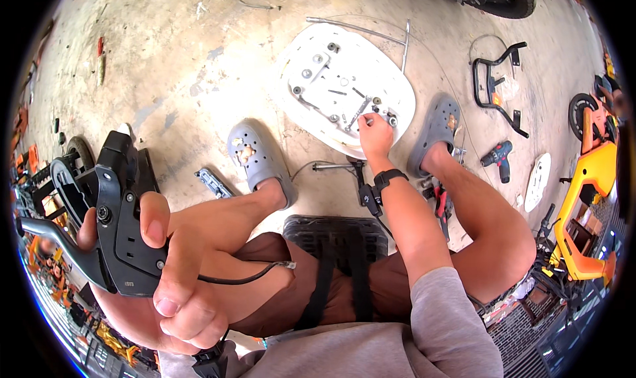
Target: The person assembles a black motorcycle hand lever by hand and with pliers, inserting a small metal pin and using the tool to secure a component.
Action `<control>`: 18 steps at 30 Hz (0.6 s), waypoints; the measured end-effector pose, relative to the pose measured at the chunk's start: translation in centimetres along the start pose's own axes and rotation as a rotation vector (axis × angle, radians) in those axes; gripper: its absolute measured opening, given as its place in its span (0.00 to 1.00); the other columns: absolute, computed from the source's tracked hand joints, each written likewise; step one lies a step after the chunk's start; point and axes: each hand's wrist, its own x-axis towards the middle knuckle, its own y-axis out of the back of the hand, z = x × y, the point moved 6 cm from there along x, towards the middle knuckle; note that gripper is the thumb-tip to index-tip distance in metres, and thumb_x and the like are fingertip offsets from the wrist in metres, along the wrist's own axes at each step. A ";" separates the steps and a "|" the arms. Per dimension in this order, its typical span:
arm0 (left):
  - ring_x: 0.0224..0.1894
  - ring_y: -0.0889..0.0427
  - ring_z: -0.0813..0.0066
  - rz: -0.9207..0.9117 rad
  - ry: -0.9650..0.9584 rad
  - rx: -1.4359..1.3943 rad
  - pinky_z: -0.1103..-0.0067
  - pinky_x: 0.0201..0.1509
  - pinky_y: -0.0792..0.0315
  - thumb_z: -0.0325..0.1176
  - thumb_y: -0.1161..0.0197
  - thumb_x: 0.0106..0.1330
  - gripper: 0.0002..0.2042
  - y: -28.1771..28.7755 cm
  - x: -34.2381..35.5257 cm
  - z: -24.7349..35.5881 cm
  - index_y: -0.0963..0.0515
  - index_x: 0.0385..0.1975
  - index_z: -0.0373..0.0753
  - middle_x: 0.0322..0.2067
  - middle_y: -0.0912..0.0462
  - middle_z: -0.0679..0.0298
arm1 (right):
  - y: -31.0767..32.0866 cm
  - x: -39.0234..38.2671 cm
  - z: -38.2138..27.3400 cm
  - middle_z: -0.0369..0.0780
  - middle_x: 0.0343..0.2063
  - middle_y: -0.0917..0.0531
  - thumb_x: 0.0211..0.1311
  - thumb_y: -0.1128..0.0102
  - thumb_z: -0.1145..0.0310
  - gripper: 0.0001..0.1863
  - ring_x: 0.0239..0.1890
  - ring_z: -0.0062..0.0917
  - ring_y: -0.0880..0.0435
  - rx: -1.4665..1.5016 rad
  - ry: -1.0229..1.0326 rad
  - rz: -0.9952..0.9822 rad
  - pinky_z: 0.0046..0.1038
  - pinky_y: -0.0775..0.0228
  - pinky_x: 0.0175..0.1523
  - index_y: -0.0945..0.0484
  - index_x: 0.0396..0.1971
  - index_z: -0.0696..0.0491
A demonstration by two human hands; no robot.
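Observation:
Close to the camera at the left, my left hand [189, 278] is closed around a black brake lever [126, 232] with a grey lever blade and a short black cable hanging from its side. My right hand [375, 134] reaches forward over a white oval plastic panel [308, 106] on the floor. Its fingers are pinched together low over the panel's near right part; what they hold, if anything, is hidden. Right by these fingertips lies a small metal wrench [358, 111]. Several nuts, washers and bolts are scattered across the panel.
Beside my right foot lie a cordless drill [497, 159], a black tubular frame [487, 80] and red-handled pliers [442, 209]. A handlebar-like metal bar [338, 166] rests between my feet. Behind the panel is a thin metal rod [358, 28]. A yellow-orange bike body [583, 206] stands far right.

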 end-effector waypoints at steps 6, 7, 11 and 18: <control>0.11 0.51 0.81 0.085 -0.038 -0.047 0.82 0.14 0.55 0.53 0.64 0.77 0.19 0.5 -0.2 0.3 0.46 0.44 0.40 0.27 0.35 0.57 | -0.6 0.9 0.1 0.40 0.24 0.14 0.50 0.29 0.51 0.14 0.31 0.38 0.14 -0.079 -0.068 -0.019 0.38 0.24 0.38 0.14 0.28 0.46; 0.11 0.51 0.81 0.079 -0.039 -0.045 0.83 0.14 0.55 0.53 0.64 0.77 0.19 0.3 -0.4 0.3 0.46 0.44 0.40 0.27 0.35 0.57 | -0.8 0.9 -0.3 0.40 0.24 0.14 0.50 0.29 0.51 0.14 0.31 0.38 0.14 -0.089 -0.069 -0.025 0.38 0.24 0.38 0.14 0.28 0.46; 0.11 0.51 0.82 0.070 -0.028 -0.034 0.84 0.13 0.56 0.54 0.65 0.77 0.19 0.3 0.0 0.2 0.46 0.43 0.41 0.26 0.36 0.58 | -0.9 1.1 -0.6 0.40 0.26 0.13 0.48 0.28 0.49 0.16 0.33 0.38 0.14 -0.112 -0.135 -0.028 0.38 0.23 0.39 0.12 0.28 0.45; 0.10 0.51 0.83 0.067 -0.039 -0.039 0.84 0.13 0.57 0.54 0.64 0.77 0.19 0.6 -0.1 0.4 0.47 0.44 0.41 0.26 0.36 0.58 | -0.7 1.6 -0.7 0.43 0.28 0.13 0.47 0.31 0.56 0.13 0.33 0.39 0.14 -0.061 -0.210 0.006 0.38 0.23 0.41 0.11 0.30 0.46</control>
